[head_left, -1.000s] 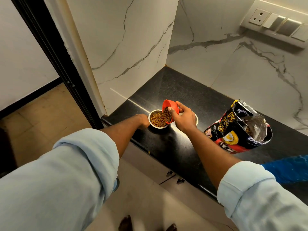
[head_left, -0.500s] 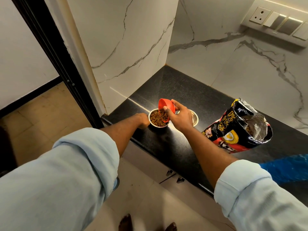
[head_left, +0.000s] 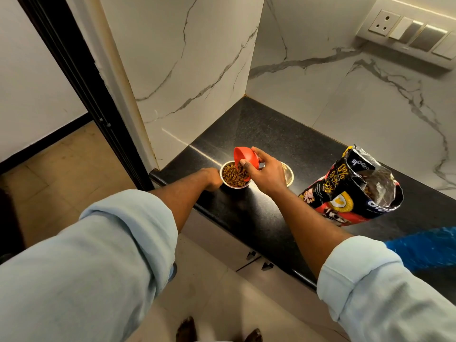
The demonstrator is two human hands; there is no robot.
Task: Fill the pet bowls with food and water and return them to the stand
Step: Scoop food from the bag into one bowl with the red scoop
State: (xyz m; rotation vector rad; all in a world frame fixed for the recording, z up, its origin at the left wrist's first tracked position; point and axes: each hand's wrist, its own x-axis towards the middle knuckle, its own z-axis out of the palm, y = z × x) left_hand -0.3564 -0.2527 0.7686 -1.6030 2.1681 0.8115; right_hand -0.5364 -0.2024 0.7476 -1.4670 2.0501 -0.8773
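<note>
A steel pet bowl (head_left: 228, 185) holding brown kibble (head_left: 232, 175) stands near the left end of the black counter (head_left: 266, 134). My left hand (head_left: 212, 178) grips the bowl's left side. Over the bowl my right hand (head_left: 267, 172) holds a red scoop (head_left: 246, 157), tipped with its mouth facing down and left. A second steel bowl (head_left: 288, 174) sits just behind my right hand, mostly hidden. An open black and red pet food bag (head_left: 355, 191) lies on the counter to the right.
Marble walls close the counter at the back and left. A socket and switch panel (head_left: 409, 33) is on the back wall. A blue patch (head_left: 424, 245) covers the counter's right part. Cabinet fronts (head_left: 222, 243) sit below the edge; a dark door frame (head_left: 81, 77) stands left.
My right hand has lifted the red scoop slightly and tipped it further over the bowl. The kibble level in the bowl looks much the same. My left hand stays on the bowl.
</note>
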